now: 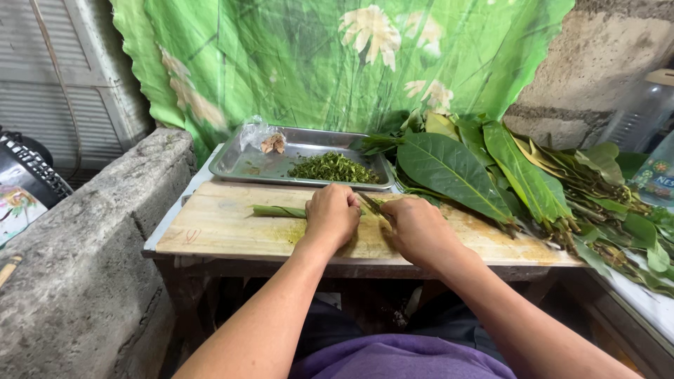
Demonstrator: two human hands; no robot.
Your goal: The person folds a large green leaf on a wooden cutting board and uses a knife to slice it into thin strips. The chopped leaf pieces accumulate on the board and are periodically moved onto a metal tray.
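**Leaves Cut on a Wooden Board**

A person's left hand (331,214) presses down, fingers curled, on a rolled bundle of green leaves (279,211) that sticks out to its left on a wooden cutting board (217,228). The right hand (420,228), just beside the left, is closed around a knife (370,203) whose blade shows between the two hands. Beyond the hands, a metal tray (239,165) holds a heap of chopped leaves (332,168). To the right of the right hand, a pile of large whole leaves (456,168) and stems lies across the worktop (646,302).
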